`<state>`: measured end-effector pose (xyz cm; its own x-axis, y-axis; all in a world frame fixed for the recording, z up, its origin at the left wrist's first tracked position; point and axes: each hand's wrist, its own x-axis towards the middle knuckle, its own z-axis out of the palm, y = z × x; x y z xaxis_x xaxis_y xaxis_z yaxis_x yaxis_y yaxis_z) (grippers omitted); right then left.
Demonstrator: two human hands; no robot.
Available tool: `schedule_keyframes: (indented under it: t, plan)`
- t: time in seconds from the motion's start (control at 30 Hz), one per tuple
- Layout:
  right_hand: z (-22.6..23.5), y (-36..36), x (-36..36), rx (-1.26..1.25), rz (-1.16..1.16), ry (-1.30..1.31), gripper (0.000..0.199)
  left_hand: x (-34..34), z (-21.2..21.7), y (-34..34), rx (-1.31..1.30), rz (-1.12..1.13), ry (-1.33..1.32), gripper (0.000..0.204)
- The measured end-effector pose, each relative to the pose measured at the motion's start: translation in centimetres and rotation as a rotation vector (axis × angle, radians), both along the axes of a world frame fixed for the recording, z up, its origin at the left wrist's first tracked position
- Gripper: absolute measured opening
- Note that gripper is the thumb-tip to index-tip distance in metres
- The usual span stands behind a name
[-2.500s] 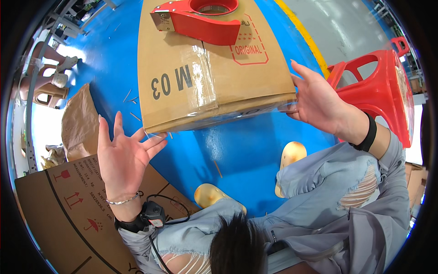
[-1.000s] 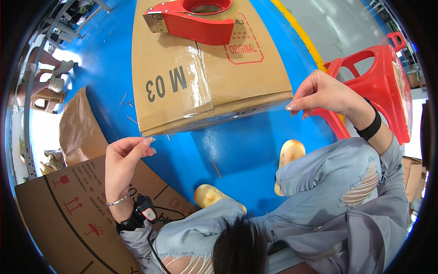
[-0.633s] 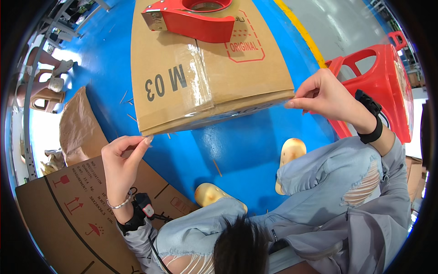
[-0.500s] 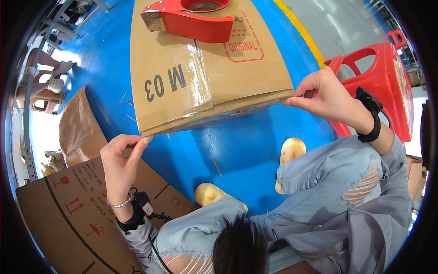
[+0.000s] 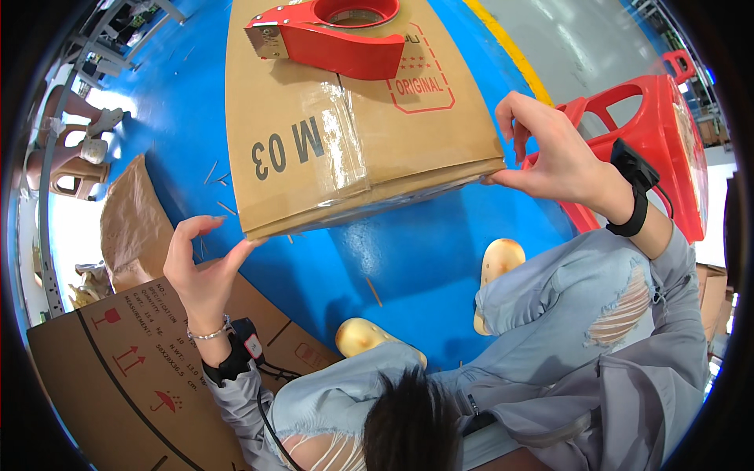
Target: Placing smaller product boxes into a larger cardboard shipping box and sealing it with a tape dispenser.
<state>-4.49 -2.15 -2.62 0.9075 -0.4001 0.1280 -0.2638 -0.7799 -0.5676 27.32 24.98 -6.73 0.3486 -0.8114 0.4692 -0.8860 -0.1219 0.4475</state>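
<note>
A brown cardboard box [image 5: 400, 149] stands in front of me, with clear packing tape [image 5: 345, 153] running down its top and over the near edge. My left hand [image 5: 200, 271] is at the box's near left corner, its thumb tip touching the corner and its fingers spread away from the thumb. At the near right corner, the thumb of my right hand [image 5: 550, 153] rests against the edge while the curled fingers stay apart from it, above the box. A red tape dispenser [image 5: 342, 51] lies on the far part of the box top.
Another printed carton [image 5: 102, 377] lies at the lower left, beside crumpled brown paper [image 5: 133, 235]. A red plastic stool [image 5: 675, 149] is on the right. My yellow clogs [image 5: 503, 263] rest on the blue floor [image 5: 424, 290]. Another person's feet [image 5: 96, 149] show at far left.
Both hands have opened from a pinch at the box's near corners; the fingers have lifted away while the thumbs stay at the corners. The box and dispenser appear slightly lower in view.
</note>
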Motion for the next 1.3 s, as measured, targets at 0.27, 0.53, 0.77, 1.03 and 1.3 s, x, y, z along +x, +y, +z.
schedule_keyframes:
  t: [0.27, 0.53, 0.77, 1.03, 1.3]
  plan:
    - [-0.7, -0.1, -0.1, -0.038, 0.021, 0.061, 0.052, -0.4, -3.1, -0.9, -0.033, -0.016, 0.022, 0.077]
    - [1.3, -0.3, 0.1, -0.070, 0.105, 0.028, 0.065, -0.2, -1.9, -1.0, -0.136, -0.091, 0.013, 0.117]
    - [0.4, 0.2, 1.8, -0.193, 0.180, -0.088, 0.066, 0.6, -2.6, -2.1, -0.125, -0.097, -0.013, 0.127]
    - [-0.6, 0.4, 2.7, -0.301, 0.226, -0.250, 0.064, 0.1, -3.4, -2.3, -0.174, -0.075, 0.096, 0.127]
    - [-2.0, 1.0, 4.3, -0.338, 0.254, -0.252, 0.063, -1.5, -4.7, -5.1, -0.296, -0.220, 0.156, 0.120]
